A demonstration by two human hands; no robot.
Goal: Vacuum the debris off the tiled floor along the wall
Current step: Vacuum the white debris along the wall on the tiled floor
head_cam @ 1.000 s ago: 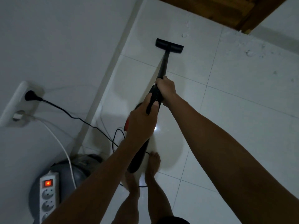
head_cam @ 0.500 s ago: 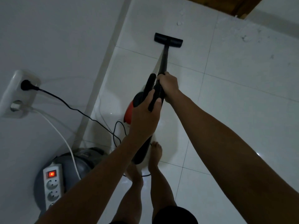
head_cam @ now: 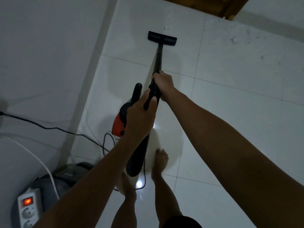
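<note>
The vacuum wand [head_cam: 158, 60] is clasped by both hands: right hand [head_cam: 163, 83] closed round the tube, left hand [head_cam: 139, 119] round the ribbed hose. The floor nozzle [head_cam: 162, 38] is set just short of white debris [head_cam: 235, 39], scattered uncollected beside the far wall; much is left.

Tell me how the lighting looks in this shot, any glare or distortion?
Head view: dim overall, with a grey-blue cast; two bright glare spots on the glossy floor tiles, one beside the left hand; the power strip switch glows red; wide-angle lens makes the forearms loom large at the frame's bottom.
</note>
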